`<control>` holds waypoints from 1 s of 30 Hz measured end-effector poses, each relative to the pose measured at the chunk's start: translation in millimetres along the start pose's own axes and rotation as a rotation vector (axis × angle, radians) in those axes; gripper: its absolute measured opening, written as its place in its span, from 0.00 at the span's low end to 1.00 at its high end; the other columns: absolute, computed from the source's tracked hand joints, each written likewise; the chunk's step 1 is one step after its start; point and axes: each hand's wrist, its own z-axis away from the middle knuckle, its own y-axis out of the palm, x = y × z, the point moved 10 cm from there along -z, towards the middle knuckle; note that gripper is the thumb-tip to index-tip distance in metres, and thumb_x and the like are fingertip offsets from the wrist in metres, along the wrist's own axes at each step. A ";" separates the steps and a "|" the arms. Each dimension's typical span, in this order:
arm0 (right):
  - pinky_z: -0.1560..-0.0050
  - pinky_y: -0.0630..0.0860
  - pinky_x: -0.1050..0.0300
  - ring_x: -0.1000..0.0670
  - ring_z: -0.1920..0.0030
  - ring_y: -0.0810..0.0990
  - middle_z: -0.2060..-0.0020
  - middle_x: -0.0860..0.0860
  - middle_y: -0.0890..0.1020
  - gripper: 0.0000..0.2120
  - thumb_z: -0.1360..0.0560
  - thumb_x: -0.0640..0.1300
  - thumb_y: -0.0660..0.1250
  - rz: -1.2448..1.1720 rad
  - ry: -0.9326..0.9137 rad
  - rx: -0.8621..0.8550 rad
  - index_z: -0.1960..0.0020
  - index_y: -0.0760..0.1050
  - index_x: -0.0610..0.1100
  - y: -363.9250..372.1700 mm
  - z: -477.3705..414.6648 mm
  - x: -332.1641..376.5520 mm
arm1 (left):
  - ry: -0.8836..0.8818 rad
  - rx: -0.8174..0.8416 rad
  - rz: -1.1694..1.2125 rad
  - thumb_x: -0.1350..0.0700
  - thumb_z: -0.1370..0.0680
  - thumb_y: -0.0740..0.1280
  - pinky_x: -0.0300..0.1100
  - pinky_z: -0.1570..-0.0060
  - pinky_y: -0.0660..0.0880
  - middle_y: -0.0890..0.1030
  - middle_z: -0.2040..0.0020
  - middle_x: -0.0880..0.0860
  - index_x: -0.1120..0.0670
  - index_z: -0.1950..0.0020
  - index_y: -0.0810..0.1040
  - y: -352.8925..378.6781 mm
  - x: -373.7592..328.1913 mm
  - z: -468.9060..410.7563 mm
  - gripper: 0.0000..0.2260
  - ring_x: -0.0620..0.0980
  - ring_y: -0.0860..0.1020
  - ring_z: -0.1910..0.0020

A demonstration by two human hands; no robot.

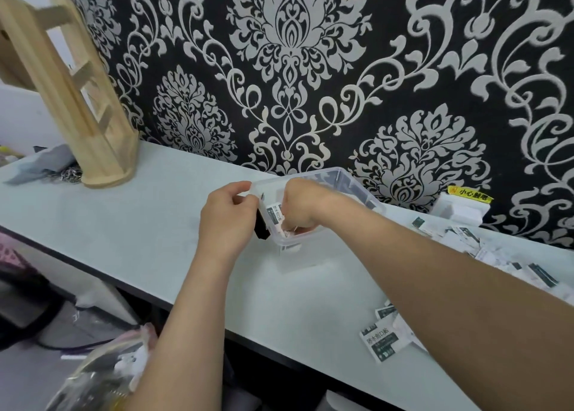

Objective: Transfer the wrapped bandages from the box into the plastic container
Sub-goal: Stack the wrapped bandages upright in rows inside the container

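Observation:
A clear plastic container (351, 180) stands on the pale table (130, 224) near the wall. My left hand (228, 214) pinches the container's near left rim, next to a black clip on its side. My right hand (302, 205) reaches down inside the container with its fingers curled, and a white-and-green wrapped bandage (275, 214) stands against it; whether the fingers grip it is hidden. More wrapped bandages (385, 339) lie loose on the table at the right. No box is plainly in view.
A wooden rack (77, 99) stands at the back left beside a grey cloth (43, 165). A white object with a yellow label (462, 208) sits against the patterned wall. A scattered pile of bandages (497, 252) runs behind my right forearm. A plastic bag (102, 376) lies below the table edge.

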 end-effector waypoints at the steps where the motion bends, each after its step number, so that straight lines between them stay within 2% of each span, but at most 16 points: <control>1: 0.72 0.65 0.60 0.48 0.67 0.72 0.70 0.49 0.72 0.15 0.27 0.41 0.70 0.026 0.007 -0.020 0.67 0.68 0.43 -0.9 -1.5 1.3 | 0.004 0.002 0.001 0.58 0.26 0.62 0.48 0.54 0.76 0.80 0.66 0.45 0.48 0.44 0.82 0.5 -1.1 0.6 0.15 0.47 0.76 0.64; 4: 0.70 0.68 0.59 0.49 0.67 0.73 0.70 0.49 0.72 0.15 0.29 0.42 0.72 0.039 0.023 -0.038 0.67 0.68 0.43 -3.3 -0.6 5.1 | 0.011 -0.007 -0.007 0.58 0.26 0.61 0.49 0.54 0.77 0.81 0.65 0.46 0.48 0.45 0.82 0.3 -2.1 0.5 0.14 0.48 0.76 0.64; 7: 0.55 0.80 0.55 0.46 0.58 0.80 0.64 0.48 0.79 0.12 0.29 0.43 0.74 -0.056 0.046 0.034 0.66 0.71 0.43 0.8 0.7 2.0 | 0.000 -0.010 -0.012 0.57 0.26 0.61 0.51 0.50 0.78 0.82 0.62 0.48 0.49 0.42 0.81 0.8 -1.8 0.4 0.15 0.50 0.77 0.62; 9: 0.49 0.81 0.53 0.46 0.56 0.82 0.60 0.46 0.81 0.11 0.28 0.43 0.72 -0.095 0.042 0.046 0.64 0.73 0.42 1.5 1.2 0.8 | 0.008 -0.031 -0.058 0.57 0.25 0.62 0.50 0.47 0.76 0.81 0.58 0.48 0.50 0.39 0.80 -0.9 -4.2 1.4 0.16 0.51 0.77 0.57; 12: 0.52 0.83 0.50 0.46 0.58 0.85 0.60 0.44 0.84 0.08 0.23 0.39 0.65 -0.179 0.034 -0.015 0.61 0.75 0.39 -5.5 1.7 -6.0 | 0.120 -0.184 -0.180 0.58 0.24 0.62 0.47 0.43 0.73 0.79 0.48 0.50 0.49 0.37 0.78 -14.7 -26.3 10.4 0.16 0.51 0.77 0.50; 15: 0.56 0.84 0.51 0.47 0.60 0.86 0.62 0.45 0.86 0.09 0.22 0.37 0.62 -0.341 0.022 -0.130 0.56 0.80 0.38 -35.7 20.7 -23.3 | 0.352 -0.290 -0.122 0.59 0.24 0.62 0.38 0.51 0.74 0.80 0.51 0.48 0.47 0.44 0.82 -24.0 -68.5 31.0 0.14 0.43 0.76 0.60; 17: 0.64 0.82 0.59 0.50 0.61 0.85 0.62 0.46 0.86 0.09 0.22 0.37 0.63 -0.490 -0.002 -0.236 0.54 0.82 0.38 -62.6 51.0 -41.3 | 0.521 -0.262 -0.056 0.61 0.25 0.64 0.29 0.59 0.70 0.81 0.58 0.43 0.49 0.50 0.84 -16.2 -98.4 51.4 0.12 0.38 0.75 0.66; 19: 0.68 0.77 0.64 0.52 0.64 0.84 0.63 0.47 0.86 0.09 0.22 0.38 0.63 -0.646 -0.026 -0.342 0.54 0.82 0.40 -82.4 88.5 -65.7 | 0.642 -0.152 -0.028 0.62 0.26 0.65 0.26 0.65 0.66 0.78 0.67 0.39 0.51 0.53 0.85 5.1 -120.9 73.3 0.11 0.36 0.73 0.70; 21: 0.65 0.78 0.60 0.54 0.66 0.82 0.65 0.48 0.85 0.09 0.22 0.37 0.64 -0.667 -0.010 -0.389 0.55 0.83 0.43 -86.1 120.7 -94.0 | 0.676 0.070 -0.117 0.61 0.26 0.65 0.26 0.67 0.67 0.77 0.71 0.37 0.50 0.52 0.85 47.3 -129.8 94.8 0.11 0.36 0.73 0.71; 22: 0.63 0.78 0.58 0.54 0.65 0.82 0.65 0.49 0.85 0.08 0.23 0.38 0.65 -0.619 0.021 -0.388 0.55 0.83 0.44 -82.5 133.1 -109.0 | 0.675 0.206 -0.239 0.60 0.25 0.65 0.30 0.63 0.71 0.80 0.67 0.38 0.48 0.50 0.85 75.8 -127.6 106.7 0.11 0.38 0.75 0.68; 23: 0.61 0.79 0.56 0.54 0.64 0.82 0.64 0.49 0.85 0.07 0.23 0.40 0.66 -0.546 0.060 -0.367 0.55 0.83 0.46 -74.9 142.3 -124.2 | 0.686 0.329 -0.409 0.57 0.24 0.64 0.36 0.56 0.75 0.83 0.58 0.41 0.46 0.46 0.83 104.4 -119.7 119.2 0.12 0.41 0.78 0.60; 25: 0.56 0.80 0.54 0.52 0.60 0.82 0.60 0.52 0.83 0.05 0.24 0.44 0.69 -0.389 0.141 -0.287 0.50 0.82 0.49 -54.4 155.9 -153.6 | 0.700 0.529 -0.751 0.54 0.23 0.63 0.47 0.46 0.74 0.78 0.41 0.49 0.47 0.37 0.77 152.5 -94.1 141.6 0.15 0.51 0.73 0.42; 26: 0.54 0.79 0.56 0.51 0.58 0.81 0.58 0.54 0.82 0.07 0.25 0.46 0.70 -0.328 0.176 -0.245 0.47 0.81 0.51 -43.2 160.6 -165.9 | 0.683 0.607 -0.865 0.52 0.23 0.63 0.49 0.45 0.73 0.74 0.37 0.51 0.49 0.35 0.74 168.2 -80.9 149.6 0.16 0.54 0.68 0.38; 28: 0.50 0.74 0.58 0.52 0.53 0.78 0.53 0.55 0.79 0.13 0.25 0.49 0.70 -0.239 0.226 -0.185 0.41 0.78 0.54 -22.8 167.4 -183.6 | 0.647 0.668 -0.943 0.50 0.22 0.63 0.50 0.48 0.70 0.70 0.36 0.54 0.52 0.34 0.69 187.0 -65.6 156.8 0.17 0.57 0.66 0.36; 30: 0.48 0.71 0.59 0.53 0.51 0.75 0.48 0.52 0.77 0.17 0.25 0.48 0.70 -0.202 0.237 -0.167 0.37 0.76 0.53 -6.4 171.3 -194.5 | 0.626 0.631 -0.948 0.48 0.22 0.62 0.50 0.52 0.69 0.73 0.40 0.55 0.53 0.37 0.69 196.4 -62.6 156.8 0.15 0.58 0.69 0.40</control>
